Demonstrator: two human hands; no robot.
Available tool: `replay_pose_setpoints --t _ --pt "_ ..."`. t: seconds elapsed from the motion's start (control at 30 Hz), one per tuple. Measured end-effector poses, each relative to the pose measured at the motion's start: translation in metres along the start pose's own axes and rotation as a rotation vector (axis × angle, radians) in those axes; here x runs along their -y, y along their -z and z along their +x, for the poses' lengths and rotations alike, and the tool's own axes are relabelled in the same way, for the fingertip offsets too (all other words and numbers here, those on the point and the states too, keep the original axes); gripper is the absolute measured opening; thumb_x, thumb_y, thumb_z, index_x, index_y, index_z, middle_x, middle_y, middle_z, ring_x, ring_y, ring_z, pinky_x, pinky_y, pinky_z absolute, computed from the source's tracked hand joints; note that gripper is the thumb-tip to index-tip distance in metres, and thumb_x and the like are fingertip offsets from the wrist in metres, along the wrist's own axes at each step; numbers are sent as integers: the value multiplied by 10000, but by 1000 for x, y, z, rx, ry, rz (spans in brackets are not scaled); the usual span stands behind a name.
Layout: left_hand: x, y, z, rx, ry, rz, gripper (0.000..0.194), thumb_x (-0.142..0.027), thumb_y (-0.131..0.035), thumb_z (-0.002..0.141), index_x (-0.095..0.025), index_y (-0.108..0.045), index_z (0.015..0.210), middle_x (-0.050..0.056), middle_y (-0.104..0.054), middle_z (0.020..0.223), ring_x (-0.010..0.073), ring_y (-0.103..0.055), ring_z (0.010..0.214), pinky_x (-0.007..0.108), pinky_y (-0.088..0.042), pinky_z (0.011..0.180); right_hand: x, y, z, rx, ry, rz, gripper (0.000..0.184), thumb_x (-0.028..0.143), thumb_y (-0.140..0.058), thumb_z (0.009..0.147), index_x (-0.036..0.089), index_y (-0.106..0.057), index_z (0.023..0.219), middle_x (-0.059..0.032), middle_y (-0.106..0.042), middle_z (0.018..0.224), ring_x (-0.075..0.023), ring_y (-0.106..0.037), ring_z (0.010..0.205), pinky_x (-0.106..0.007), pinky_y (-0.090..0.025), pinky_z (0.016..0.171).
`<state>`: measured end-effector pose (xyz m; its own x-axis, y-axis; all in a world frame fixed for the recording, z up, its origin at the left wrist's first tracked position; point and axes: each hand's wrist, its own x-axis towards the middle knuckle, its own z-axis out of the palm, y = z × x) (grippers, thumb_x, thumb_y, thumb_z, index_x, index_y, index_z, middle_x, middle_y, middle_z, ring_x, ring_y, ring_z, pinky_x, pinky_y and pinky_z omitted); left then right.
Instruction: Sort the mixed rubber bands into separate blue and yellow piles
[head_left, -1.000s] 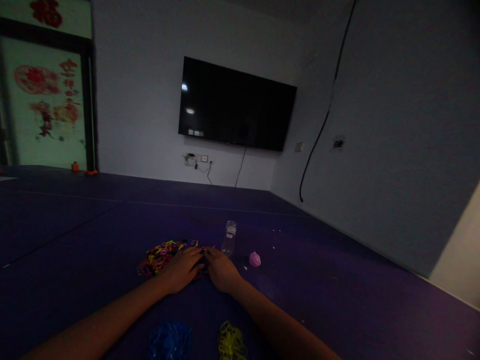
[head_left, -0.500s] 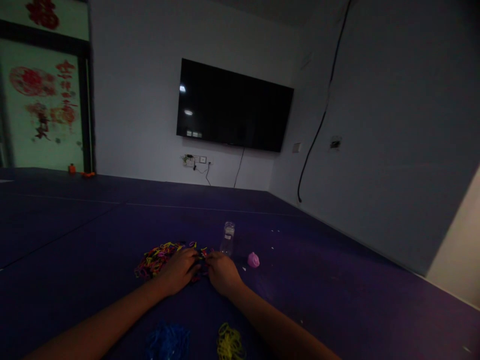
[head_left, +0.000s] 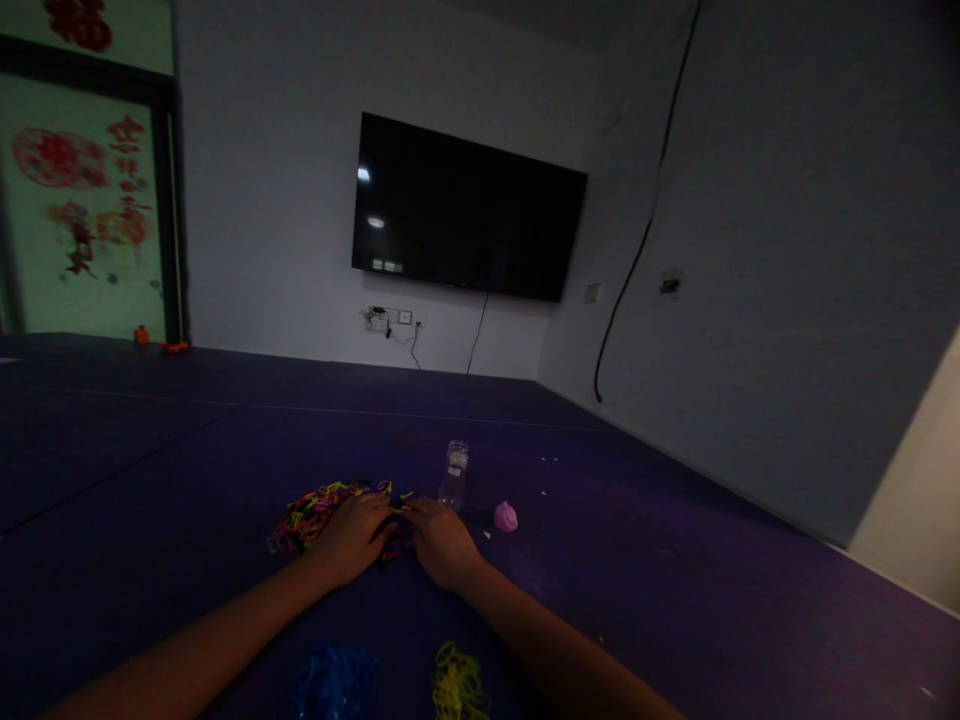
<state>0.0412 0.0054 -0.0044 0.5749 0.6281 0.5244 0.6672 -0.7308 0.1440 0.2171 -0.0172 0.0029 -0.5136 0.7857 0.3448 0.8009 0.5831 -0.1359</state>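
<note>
Nearest lie the blue bands [head_left: 335, 682] and, to their right, the yellow bands [head_left: 459, 685], on the purple mat [head_left: 675, 600]. Beyond them, the left hand [head_left: 356, 540] rests palm down on the mixed heap [head_left: 311, 512], fingers bent; the right hand [head_left: 442, 545] is at the heap's right end, fingers curled toward the left ones. Whether either grips a band I cannot tell. The heap's long axis runs left to right, its bands pointing every way. Just beyond the right hand, the bottle [head_left: 454, 478] has its neck uppermost in view; the pink thing [head_left: 505, 517] sits to its right.
</note>
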Motion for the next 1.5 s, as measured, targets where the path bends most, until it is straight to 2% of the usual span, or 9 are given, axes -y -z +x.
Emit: replay_pose_setpoints --t 0.17,0.33,0.57,0.7,0.83,1.03,1.2,1.5 --pt "1 -1 0 -14 -46 8 215 -141 -499 826 -160 -635 991 106 -630 1081 253 -532 1060 422 -378 950 -2 -3 0 -1 -24 -21 358 83 -399 800 124 -571 1111 -103 -584 1144 -203 -499 1100 -310 -358 948" --pt "-1 0 0 7 -81 -6 215 -132 -474 842 -161 -627 991 95 -645 1028 235 -535 1044 400 -388 946 -2 -5 1 -28 -52 6 370 76 -392 795 125 -572 1114 -109 -571 1170 -201 -497 1110 -305 -375 933" --pt "-5 5 1 11 -85 1 207 -115 -462 845 -162 -635 949 91 -640 968 226 -562 961 385 -413 906 4 4 -3 -116 -130 79 408 61 -371 792 150 -579 1131 -91 -608 1114 -185 -547 1045 -286 -401 900" --pt "-5 6 2 22 -77 -27 228 -107 -459 846 -161 -626 991 97 -633 1016 229 -558 988 381 -408 915 4 4 -4 -149 -154 95 403 68 -377 801 156 -580 1137 -88 -611 1117 -189 -545 1057 -285 -405 897" --pt "-2 3 1 -18 -73 -59 262 -90 -467 831 -174 -623 1024 96 -623 1054 232 -549 1012 380 -408 919 3 4 -3 -146 -168 106 370 55 -372 803 154 -607 1070 -93 -623 1081 -186 -556 1036 -281 -410 887" --pt "0 1 0 -47 -52 -59 225 -104 -442 842 -155 -658 880 104 -623 967 234 -568 934 373 -447 847 4 3 -3 -199 -71 115 361 38 -386 780 149 -616 1036 -92 -594 1116 -179 -520 1067 -295 -382 929" --pt "-1 3 1 -37 -62 -68 237 -77 -445 821 -162 -646 914 91 -621 939 218 -566 898 351 -450 820 3 2 -2 -99 63 59 299 56 -434 763 145 -626 974 -80 -612 1051 -176 -512 1035 -287 -380 912" --pt "1 0 0 -48 -19 -44 296 -60 -451 800 -178 -624 1008 88 -623 979 227 -556 939 366 -435 843 4 3 -2 -49 48 17 308 76 -425 779 158 -621 1003 -79 -611 1055 -180 -513 1033 -293 -374 907"
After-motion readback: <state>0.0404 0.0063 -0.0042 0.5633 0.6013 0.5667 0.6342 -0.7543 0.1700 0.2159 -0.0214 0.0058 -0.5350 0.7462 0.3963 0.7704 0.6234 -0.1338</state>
